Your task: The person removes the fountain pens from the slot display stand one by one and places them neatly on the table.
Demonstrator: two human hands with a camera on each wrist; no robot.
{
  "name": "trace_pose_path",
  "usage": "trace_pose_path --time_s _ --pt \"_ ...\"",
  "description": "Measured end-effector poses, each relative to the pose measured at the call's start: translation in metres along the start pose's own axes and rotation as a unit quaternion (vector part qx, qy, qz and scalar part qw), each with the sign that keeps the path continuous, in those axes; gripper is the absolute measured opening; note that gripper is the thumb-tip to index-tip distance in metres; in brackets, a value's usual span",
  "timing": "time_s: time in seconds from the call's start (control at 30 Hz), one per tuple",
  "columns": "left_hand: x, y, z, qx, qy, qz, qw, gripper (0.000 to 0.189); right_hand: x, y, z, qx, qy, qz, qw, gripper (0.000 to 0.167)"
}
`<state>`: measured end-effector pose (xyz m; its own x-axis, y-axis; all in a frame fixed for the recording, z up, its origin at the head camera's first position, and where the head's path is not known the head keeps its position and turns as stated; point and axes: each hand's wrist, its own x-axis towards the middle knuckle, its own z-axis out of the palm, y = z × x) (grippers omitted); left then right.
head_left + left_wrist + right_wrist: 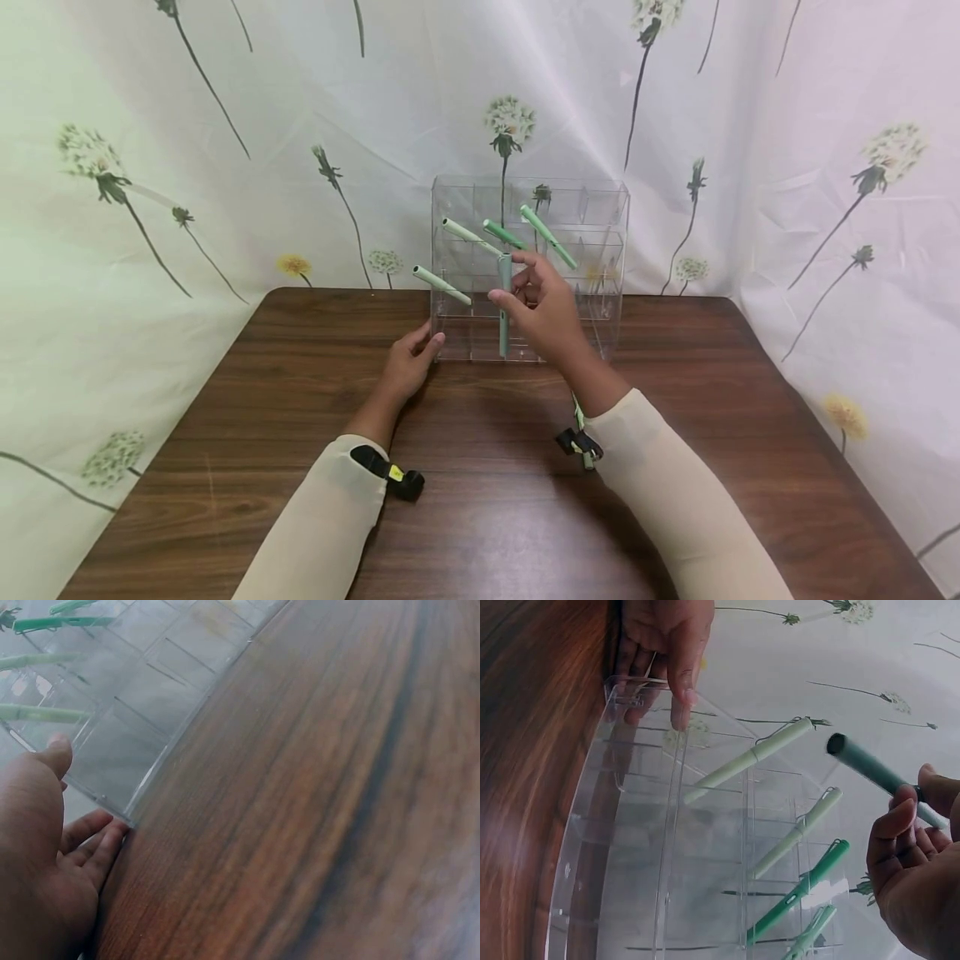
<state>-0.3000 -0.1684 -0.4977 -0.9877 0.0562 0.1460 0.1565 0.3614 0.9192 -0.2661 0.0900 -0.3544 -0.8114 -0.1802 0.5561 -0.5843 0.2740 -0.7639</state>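
Roughly upright, a slim teal pen (505, 329) extends below the right hand (549, 310) pinching it; the left hand (407, 364), loosely straight, touches a boxy clear-plastic rack (452, 200).

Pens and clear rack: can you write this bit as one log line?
right hand: holds blue-green pen | left hand: holds clear rack by its edge | four other pens: tilted in clear rack
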Motion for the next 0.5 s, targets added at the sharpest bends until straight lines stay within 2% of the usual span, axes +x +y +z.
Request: trace_pose_path --time_s 0.1,0.27,0.37,0.5 --pt "0.0 0.0 0.001 -0.001 0.001 0.002 1.0 0.061 -0.004 0.002 -0.006 -0.02 -0.011 -0.015 0.9996 0.068" --pt "0.0 0.0 0.0 0.004 0.003 0.0 1.0 0.061 -0.009 0.005 -0.013 -0.04 -0.023 -0.029 0.9985 0.064" --pt "0.0 0.0 0.0 0.004 0.003 -0.001 1.0 0.062 -0.014 0.006 -0.017 -0.054 -0.027 -0.017 0.998 0.061" --pt "0.0 0.001 0.0 0.003 0.001 -0.001 1.0 0.062 -0.021 0.009 -0.023 -0.048 -0.04 0.022 0.9978 0.063"
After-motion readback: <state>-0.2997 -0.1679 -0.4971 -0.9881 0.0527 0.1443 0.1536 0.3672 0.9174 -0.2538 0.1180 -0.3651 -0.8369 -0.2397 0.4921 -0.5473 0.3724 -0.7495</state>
